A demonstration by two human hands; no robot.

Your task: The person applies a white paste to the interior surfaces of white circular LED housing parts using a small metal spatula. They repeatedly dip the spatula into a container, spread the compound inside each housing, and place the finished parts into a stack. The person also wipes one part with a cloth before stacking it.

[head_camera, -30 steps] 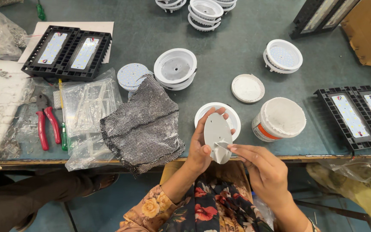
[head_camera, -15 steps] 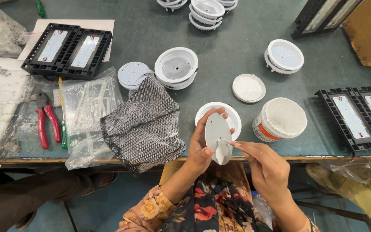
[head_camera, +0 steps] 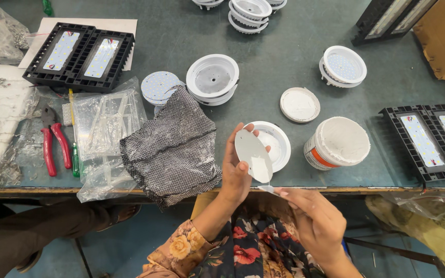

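Disc (head_camera: 253,154), round and grey, held in left hand (head_camera: 235,172) grip; right hand (head_camera: 312,221) pinches a white sliver (head_camera: 267,189) below it

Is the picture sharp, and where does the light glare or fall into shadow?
Head view: table things look sharp, like the pliers. The plastic bags show glare. Under the table edge it is dim. The left hand and its disc are crisp; the right hand is slightly soft. Edges bend a little, wide-lens style.

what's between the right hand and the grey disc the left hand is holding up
Nothing visible. The left hand holds the grey disc upright above the table edge; the right hand is just below it, its fingertips pinching a small pale piece at the disc's lower rim.
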